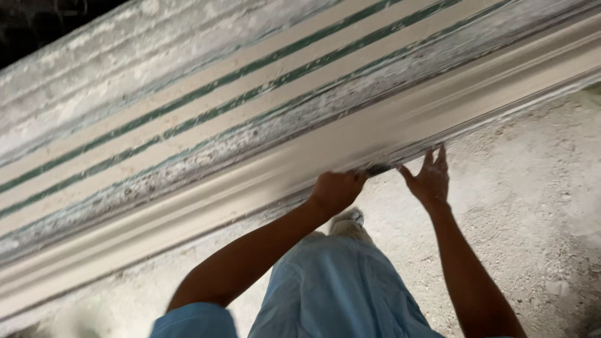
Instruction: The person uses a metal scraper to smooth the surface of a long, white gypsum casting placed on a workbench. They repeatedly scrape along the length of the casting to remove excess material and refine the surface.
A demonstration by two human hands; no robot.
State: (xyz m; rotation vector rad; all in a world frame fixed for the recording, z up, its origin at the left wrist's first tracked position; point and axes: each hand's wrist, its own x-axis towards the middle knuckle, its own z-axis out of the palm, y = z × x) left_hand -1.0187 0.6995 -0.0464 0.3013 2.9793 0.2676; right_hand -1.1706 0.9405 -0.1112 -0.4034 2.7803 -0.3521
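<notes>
A long pale plaster moulding (350, 141) runs diagonally across the view, lying on a dusty bench with green stripes (250, 81). My left hand (337, 191) is clenched at the moulding's near edge, and a small dark tool tip (377, 169) pokes out of the fist against the plaster. My right hand (431, 178) is just to the right of it, with fingers spread and fingertips touching the same lower edge. What the rest of the tool looks like is hidden in the fist.
Below the bench lies a floor covered in white dust and grit (532, 200). My light blue trousers (338, 288) and one dusty shoe (349, 220) stand close to the bench edge. A dark gap shows at the top left (37, 25).
</notes>
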